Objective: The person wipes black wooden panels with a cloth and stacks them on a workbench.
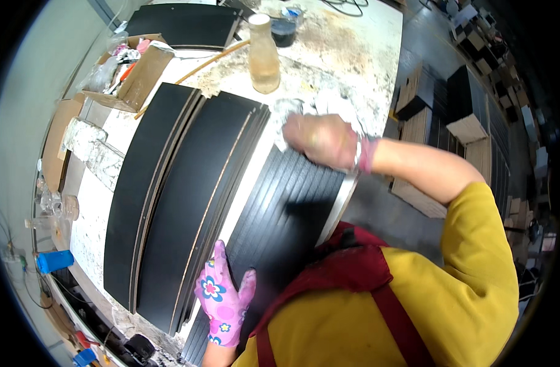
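My left hand (226, 300), in a pink flowered glove, lies with fingers spread at the near end of a row of black ribbed strips (274, 202), beside a stack of curved black panels (200, 183). At the far end of the strips my right hand (323, 142) is curled and blurred by motion, with a pinkish cuff at its wrist. A whitish crumpled cloth (282, 131) shows under its fingers; the grip itself is partly hidden. Another curved black panel stack (148, 177) lies further left.
A bottle of cloudy liquid (264, 64) stands beyond the panels, near a dark cup (283, 32). An open cardboard box (146, 76) of odds and ends sits at the far left. Stacked boards (424, 147) stand on the floor to the right, past the stained white table (359, 49).
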A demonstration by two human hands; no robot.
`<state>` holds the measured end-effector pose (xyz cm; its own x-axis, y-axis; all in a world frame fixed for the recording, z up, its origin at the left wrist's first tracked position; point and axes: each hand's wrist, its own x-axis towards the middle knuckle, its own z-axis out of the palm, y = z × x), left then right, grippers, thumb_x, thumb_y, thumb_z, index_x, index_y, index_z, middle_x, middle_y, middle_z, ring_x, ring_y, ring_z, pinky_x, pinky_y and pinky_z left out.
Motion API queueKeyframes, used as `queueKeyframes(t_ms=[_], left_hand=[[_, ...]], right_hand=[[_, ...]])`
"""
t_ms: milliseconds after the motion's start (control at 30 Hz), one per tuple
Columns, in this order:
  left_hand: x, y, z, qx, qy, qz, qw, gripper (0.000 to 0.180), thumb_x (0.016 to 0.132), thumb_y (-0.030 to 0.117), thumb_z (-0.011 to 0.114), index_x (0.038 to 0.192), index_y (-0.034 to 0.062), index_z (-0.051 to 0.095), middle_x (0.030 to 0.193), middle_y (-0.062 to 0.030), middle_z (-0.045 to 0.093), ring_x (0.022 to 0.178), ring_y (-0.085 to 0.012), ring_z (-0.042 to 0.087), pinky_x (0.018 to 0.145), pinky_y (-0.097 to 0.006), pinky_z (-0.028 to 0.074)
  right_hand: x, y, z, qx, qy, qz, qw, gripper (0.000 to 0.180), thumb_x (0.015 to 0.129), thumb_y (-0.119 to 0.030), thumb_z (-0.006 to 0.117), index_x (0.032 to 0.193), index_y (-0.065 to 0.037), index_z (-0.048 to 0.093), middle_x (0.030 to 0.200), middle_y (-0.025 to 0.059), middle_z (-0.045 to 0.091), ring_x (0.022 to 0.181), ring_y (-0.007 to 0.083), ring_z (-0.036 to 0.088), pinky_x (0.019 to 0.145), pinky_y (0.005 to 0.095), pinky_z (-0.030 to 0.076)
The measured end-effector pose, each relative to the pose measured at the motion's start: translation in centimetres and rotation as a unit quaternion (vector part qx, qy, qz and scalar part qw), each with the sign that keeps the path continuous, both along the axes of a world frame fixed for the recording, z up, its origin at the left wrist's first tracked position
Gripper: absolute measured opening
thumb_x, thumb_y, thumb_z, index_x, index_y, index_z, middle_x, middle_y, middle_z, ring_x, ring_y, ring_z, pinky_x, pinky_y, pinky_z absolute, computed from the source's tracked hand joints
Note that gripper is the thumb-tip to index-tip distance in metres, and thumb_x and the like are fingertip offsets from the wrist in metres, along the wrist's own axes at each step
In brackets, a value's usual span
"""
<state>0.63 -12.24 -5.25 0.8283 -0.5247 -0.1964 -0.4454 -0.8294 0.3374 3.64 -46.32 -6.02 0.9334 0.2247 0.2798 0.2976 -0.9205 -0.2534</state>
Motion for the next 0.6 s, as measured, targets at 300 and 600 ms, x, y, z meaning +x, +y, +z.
queueKeyframes(t_ms=[300, 600], left_hand=[[0.1, 0.2, -0.3, -0.034, -0.017, -0.015, 0.999, 0.075, 0.075, 0.033, 0.063, 0.139, 0.0045, 0.035, 0.105, -0.0205, 0.057, 0.09, -0.0379, 0.055, 0.081, -0.044, 0.043], [0.6, -0.1, -0.2, -0.014, -0.047, -0.032, 0.998, 0.08, 0.074, 0.038, 0.065, 0.139, 0.0034, 0.034, 0.089, -0.0178, 0.056, 0.08, -0.034, 0.054, 0.074, -0.044, 0.042]], right_hand=[[1.7, -0.3, 4.3, 0.224, 0.162, -0.139, 0.951, 0.021, 0.094, -0.022, 0.047, 0.104, -0.008, 0.059, 0.082, 0.0076, 0.063, 0.078, 0.0175, 0.063, 0.069, 0.03, 0.051], [1.6, -8.1, 0.8, -0.016, 0.174, -0.271, 0.947, 0.017, 0.093, -0.025, 0.049, 0.099, -0.013, 0.06, 0.087, 0.0071, 0.065, 0.08, 0.0185, 0.064, 0.069, 0.0318, 0.051]])
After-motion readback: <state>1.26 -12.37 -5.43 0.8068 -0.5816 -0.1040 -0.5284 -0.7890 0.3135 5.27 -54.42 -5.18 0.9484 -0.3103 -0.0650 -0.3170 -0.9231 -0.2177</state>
